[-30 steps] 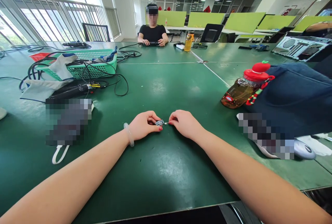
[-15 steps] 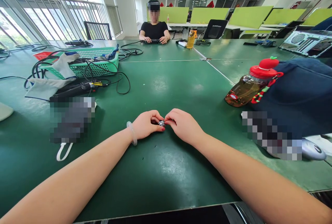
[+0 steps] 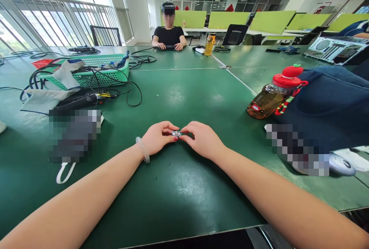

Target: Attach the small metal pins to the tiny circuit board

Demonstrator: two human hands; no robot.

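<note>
Green tabletop (image 3: 184, 191) stretches past both hands (image 3: 155, 138) (image 3: 204, 138) toward lime partitions (image 3: 227, 19).

A glossy dark-green table (image 3: 184, 95) spans the frame, bearing a mint-green perforated plastic basket (image 3: 118, 75) at upper left and a red-lidded transparent bottle (image 3: 263, 101) at right.

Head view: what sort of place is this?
Probably an open-plan office or shared workroom: lime-green desk partitions line the back, a black office chair stands before them, and what looks like a computer case lies on the large green table.
</note>
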